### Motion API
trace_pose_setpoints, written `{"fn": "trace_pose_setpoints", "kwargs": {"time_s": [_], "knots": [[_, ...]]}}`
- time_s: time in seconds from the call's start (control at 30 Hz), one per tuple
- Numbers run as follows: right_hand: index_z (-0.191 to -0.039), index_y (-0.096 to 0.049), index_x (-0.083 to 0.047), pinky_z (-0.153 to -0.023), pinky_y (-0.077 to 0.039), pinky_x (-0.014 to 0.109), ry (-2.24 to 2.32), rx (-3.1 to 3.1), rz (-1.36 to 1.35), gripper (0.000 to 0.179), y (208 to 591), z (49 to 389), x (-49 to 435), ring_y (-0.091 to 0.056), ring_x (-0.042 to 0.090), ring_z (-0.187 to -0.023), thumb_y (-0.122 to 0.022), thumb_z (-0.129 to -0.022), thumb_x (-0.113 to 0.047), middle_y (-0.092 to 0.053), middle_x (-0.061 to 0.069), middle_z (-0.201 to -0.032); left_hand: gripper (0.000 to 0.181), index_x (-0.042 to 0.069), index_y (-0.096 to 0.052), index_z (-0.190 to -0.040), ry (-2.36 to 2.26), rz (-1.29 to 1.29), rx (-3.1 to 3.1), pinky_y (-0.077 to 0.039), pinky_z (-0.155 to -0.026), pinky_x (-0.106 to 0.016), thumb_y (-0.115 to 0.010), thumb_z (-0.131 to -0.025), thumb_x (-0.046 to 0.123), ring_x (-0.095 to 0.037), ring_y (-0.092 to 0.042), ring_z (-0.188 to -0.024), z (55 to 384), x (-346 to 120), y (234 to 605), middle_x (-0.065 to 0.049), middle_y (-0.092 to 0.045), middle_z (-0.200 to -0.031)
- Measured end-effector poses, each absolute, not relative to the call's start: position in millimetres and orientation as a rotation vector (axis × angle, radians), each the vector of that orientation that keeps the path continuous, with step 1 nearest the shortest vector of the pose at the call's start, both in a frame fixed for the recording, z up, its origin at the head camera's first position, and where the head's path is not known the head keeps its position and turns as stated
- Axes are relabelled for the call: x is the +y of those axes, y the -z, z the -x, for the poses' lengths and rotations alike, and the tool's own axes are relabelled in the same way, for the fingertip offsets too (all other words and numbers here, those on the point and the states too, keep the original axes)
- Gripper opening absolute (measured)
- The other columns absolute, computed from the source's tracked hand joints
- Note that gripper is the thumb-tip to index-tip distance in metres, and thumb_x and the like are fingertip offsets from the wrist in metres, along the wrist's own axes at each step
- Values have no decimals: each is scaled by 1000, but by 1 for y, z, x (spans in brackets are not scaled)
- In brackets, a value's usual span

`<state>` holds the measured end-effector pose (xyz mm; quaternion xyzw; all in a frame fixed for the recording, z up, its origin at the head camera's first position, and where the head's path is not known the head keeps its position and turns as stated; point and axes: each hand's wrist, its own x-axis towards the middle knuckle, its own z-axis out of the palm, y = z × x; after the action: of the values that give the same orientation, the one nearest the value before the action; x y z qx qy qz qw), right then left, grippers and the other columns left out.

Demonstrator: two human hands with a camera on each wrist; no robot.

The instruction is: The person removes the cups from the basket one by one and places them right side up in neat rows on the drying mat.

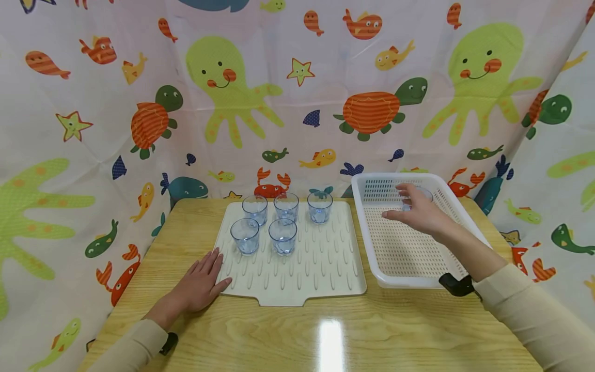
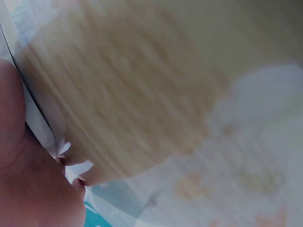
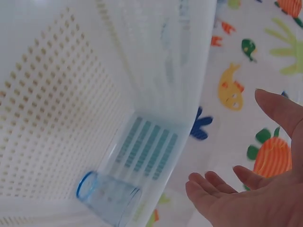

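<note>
My right hand [image 1: 420, 211] hovers over the white plastic basket [image 1: 383, 281], fingers spread and nothing in them. A clear bluish drinking glass [image 3: 109, 196] is in a corner of the basket, apart from that hand in the right wrist view; in the head view the hand partly hides it. My left hand [image 1: 200, 281] rests with extended fingers at the left edge of the cream draining tray [image 1: 325, 268]. Several similar glasses stand on the tray: a back row with a right-hand glass [image 1: 319, 207], and two in front, including a left one [image 1: 245, 236].
Tray and basket stand side by side on a wooden table [image 1: 241, 341], with a narrow gap between them. A curtain [image 1: 288, 124] printed with sea animals hangs behind and at both sides. The basket has perforated walls and a raised rim.
</note>
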<state>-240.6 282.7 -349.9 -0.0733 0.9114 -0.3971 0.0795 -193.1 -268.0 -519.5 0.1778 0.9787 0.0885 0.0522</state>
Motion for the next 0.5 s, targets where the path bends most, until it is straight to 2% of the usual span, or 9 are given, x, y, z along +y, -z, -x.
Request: {"fn": "trace_pose_setpoints", "kwargs": {"time_s": [0.23, 0.5], "knots": [[-158, -12, 8, -109, -33, 72, 1111, 2807, 103, 98, 355, 262, 313, -26, 57, -143, -73, -95, -37, -21, 38, -158, 86, -6, -24, -159, -267, -549, 2980, -17, -120, -67, -39, -106, 60, -46, -15, -154, 193, -269, 521, -25, -14, -168], [-155, -15, 12, -105, -37, 73, 1062, 2886, 16, 95, 361, 280, 335, -32, 59, -137, -74, -94, -32, -24, 41, -154, 85, -6, -25, -159, -272, -554, 2982, -17, -119, -67, -41, -106, 58, -46, -15, -154, 193, -268, 519, -26, -14, -168]]}}
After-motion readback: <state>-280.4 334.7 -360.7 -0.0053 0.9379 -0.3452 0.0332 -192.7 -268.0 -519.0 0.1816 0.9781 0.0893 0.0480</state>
